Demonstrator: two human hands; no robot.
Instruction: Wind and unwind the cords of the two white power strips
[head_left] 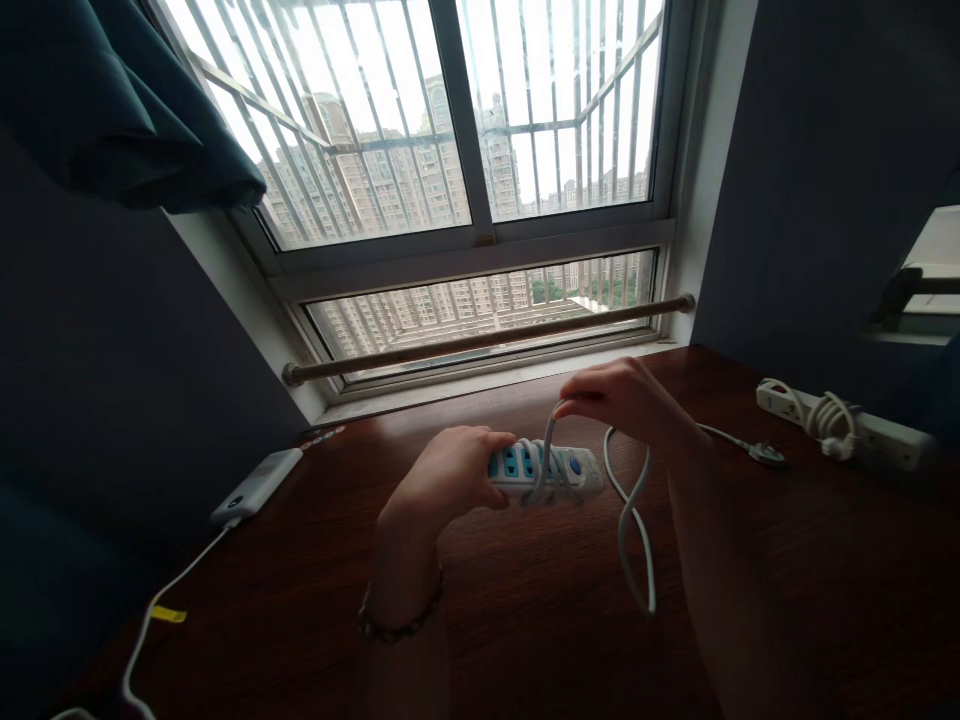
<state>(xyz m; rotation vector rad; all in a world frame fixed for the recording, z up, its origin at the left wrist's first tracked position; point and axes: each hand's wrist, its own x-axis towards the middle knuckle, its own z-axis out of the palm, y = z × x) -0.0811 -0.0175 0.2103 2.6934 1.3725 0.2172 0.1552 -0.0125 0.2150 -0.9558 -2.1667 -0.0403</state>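
Note:
My left hand (450, 472) is closed around the left end of a white power strip with blue sockets (551, 471), holding it just above the dark wooden table (525, 620). My right hand (626, 398) pinches the strip's white cord (634, 530) above the strip, where a few turns of cord lie wrapped around its body. The rest of the cord hangs in a loop to the right and trails to its plug (766, 453) lying on the table.
A second white power strip with a coiled cord (832, 420) lies at the right, by the wall. A white power bank (256, 485) with a cable (161, 610) sits at the left. Behind the table is a barred window with a wooden rail (487, 340).

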